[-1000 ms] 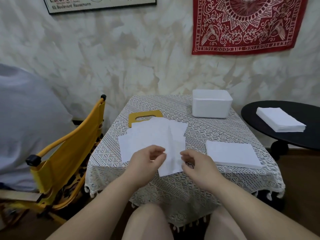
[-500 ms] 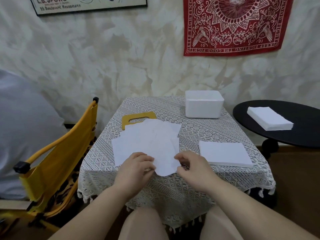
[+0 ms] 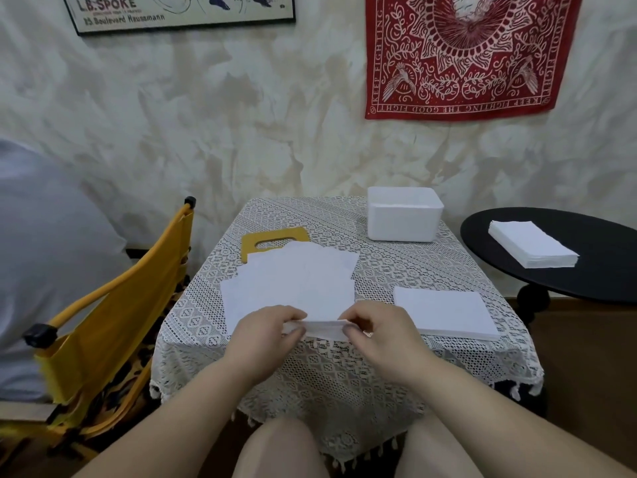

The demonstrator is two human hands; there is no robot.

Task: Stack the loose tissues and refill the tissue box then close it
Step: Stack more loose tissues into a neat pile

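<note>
- Head view: my left hand (image 3: 267, 327) and my right hand (image 3: 374, 327) meet at the near edge of the counter (image 3: 344, 370), and the fingers (image 3: 293, 317) of each are curled in a narrow pinch on one tissue (image 3: 322, 329), one hand at each end of its near edge.
- To do this step well, I judge that I should keep both pinches light and level, so the thin sheet comes away from the ones under it without tearing or dragging them along.
- I would then square its corners over the neat stack (image 3: 446, 313) that lies just right of my right hand and lay it flat, edges matched, since a tidy pile should drop into the box more easily.
- The loose tissues (image 3: 293, 282) lie fanned and overlapping in the middle of the counter, white, thin and flat, with corners pointing several ways.
- Their far edge covers part of the yellow lid (image 3: 272, 238), which has a slot cut in it.
- The tissue box (image 3: 403, 215) is white and open, standing at the far right of the counter, well apart from my hands; I cannot tell what is inside it.
- Another white pile of tissues (image 3: 532, 244) sits on the black side table (image 3: 568, 281) to the right.
- A yellow chair (image 3: 113, 326) stands to the left of the counter.
</note>
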